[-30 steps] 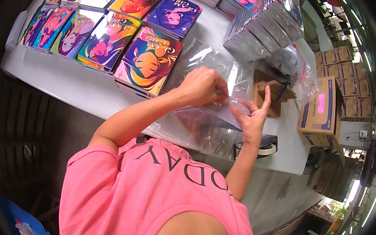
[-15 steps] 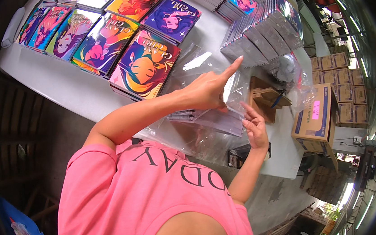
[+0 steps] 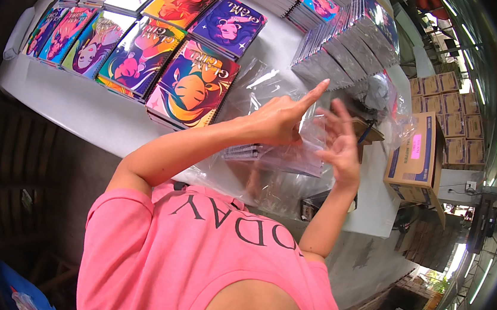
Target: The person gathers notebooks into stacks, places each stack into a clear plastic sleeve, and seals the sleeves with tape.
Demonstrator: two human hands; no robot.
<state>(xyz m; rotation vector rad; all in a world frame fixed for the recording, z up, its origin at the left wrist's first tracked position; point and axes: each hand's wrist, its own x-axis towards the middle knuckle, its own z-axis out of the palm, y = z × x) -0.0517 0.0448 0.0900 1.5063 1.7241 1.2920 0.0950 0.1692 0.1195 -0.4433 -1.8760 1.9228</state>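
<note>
A stack of spiral-bound notebooks (image 3: 281, 159) lies before me inside a clear plastic bag (image 3: 237, 181), its wire-bound edge toward the left. Over the stack's far side is my left hand (image 3: 276, 120), index finger stretched out to the upper right and thumb apart, pointing down at the plastic. Its other fingers are partly hidden, and I see nothing gripped in it. At the stack's right end my right hand (image 3: 342, 146) is raised, palm toward the stack, fingers spread and slightly blurred. Nothing shows within it.
Two rows of stacked notebooks with colourful covers (image 3: 192, 84) fill the table's (image 3: 57, 92) left side. Taller notebook stacks (image 3: 346, 45) stand at the back. Crumpled clear plastic (image 3: 380, 96) lies right of them. An open cardboard box (image 3: 413, 153) stands beyond the right edge.
My right hand has lifted away from the bag's right end, its fingers opening and rising. My left hand has shifted slightly to the right.
</note>
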